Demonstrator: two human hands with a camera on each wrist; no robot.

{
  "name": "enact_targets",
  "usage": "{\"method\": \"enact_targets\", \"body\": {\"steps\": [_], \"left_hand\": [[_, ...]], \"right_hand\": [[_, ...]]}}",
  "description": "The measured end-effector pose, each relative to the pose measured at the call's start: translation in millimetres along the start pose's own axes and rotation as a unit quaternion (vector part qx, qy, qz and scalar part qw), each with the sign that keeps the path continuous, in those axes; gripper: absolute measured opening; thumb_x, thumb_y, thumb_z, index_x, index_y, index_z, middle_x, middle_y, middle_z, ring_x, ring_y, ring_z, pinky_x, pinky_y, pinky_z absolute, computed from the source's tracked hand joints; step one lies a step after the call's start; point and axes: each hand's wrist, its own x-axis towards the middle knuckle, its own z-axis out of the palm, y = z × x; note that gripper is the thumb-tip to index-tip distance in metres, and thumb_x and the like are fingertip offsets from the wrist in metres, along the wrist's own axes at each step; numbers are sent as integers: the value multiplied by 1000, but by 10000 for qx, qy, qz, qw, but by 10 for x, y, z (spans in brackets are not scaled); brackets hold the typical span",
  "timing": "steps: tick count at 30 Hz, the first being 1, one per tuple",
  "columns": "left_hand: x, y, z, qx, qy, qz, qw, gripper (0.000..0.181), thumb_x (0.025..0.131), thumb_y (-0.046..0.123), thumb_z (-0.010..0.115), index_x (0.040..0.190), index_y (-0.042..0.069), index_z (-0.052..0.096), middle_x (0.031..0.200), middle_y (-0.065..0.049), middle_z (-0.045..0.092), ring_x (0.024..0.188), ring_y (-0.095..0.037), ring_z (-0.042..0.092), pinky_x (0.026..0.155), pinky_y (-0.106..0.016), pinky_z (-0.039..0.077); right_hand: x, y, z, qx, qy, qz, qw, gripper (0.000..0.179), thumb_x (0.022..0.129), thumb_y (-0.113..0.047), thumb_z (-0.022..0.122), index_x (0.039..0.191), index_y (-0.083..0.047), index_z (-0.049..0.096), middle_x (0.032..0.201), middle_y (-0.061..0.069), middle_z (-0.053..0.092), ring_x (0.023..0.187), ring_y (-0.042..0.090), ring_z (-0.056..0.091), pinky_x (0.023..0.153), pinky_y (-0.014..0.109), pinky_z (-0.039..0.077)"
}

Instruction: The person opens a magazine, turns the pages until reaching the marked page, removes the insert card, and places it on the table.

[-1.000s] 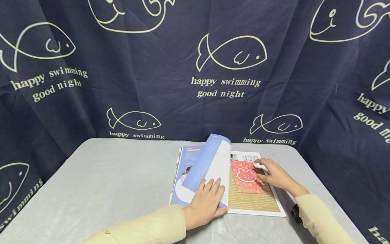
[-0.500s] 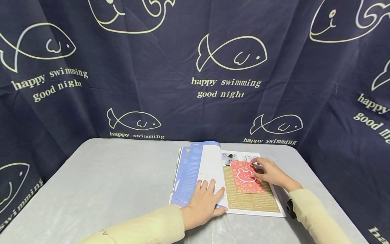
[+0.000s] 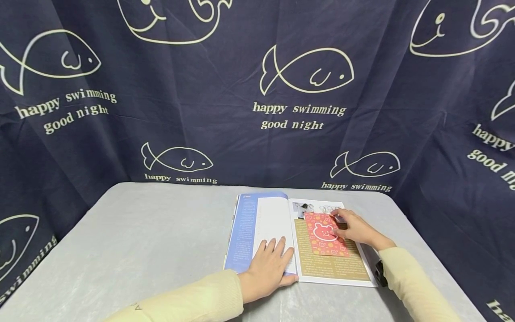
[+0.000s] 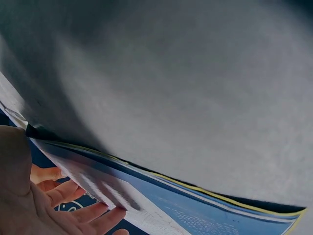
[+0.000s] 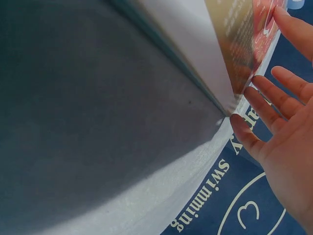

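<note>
An open magazine (image 3: 335, 270) lies on the grey table, its left page blue and white, its right page brown with print. My left hand (image 3: 266, 269) rests on the left page near the spine with fingers spread, the thumb at the bottom edge. On the right page lies a flat red card (image 3: 322, 246) with a bear face. My right hand (image 3: 357, 227) touches the card's right side with thumb and fingertips, its fingers fairly straight in the right wrist view. The left wrist view shows the page layers (image 4: 205, 208) at the magazine's edge beside my left fingers.
The grey table (image 3: 161, 241) reaches left of the magazine. A dark blue curtain (image 3: 225, 112) with fish drawings and lettering stands behind the table and at both sides. A black device (image 3: 380, 273) sits at my right wrist.
The raised, curling magazine page has come down to the left and now lies flatter under my left hand. My right hand stays at the red card, its forearm shifted slightly left.
</note>
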Motion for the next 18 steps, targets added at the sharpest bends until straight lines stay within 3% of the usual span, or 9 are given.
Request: {"method": "enact_targets", "body": {"steps": [10, 18], "left_hand": [[2, -7, 33, 87, -32, 2, 10000, 65, 85, 68, 29, 127, 20, 44, 130, -8, 49, 112, -24, 53, 91, -41, 40], [-3, -9, 30, 18, -18, 29, 10000, 66, 85, 68, 29, 127, 19, 45, 129, -9, 50, 111, -25, 54, 92, -41, 40]], "right_hand": [[40, 26, 11, -111, -20, 25, 9999, 49, 73, -19, 73, 115, -3, 53, 104, 14, 62, 95, 30, 53, 79, 45, 43], [64, -11, 15, -140, -127, 245, 9995, 52, 71, -16, 73, 117, -2, 53, 108, 14, 60, 97, 29, 51, 81, 49, 42]]}}
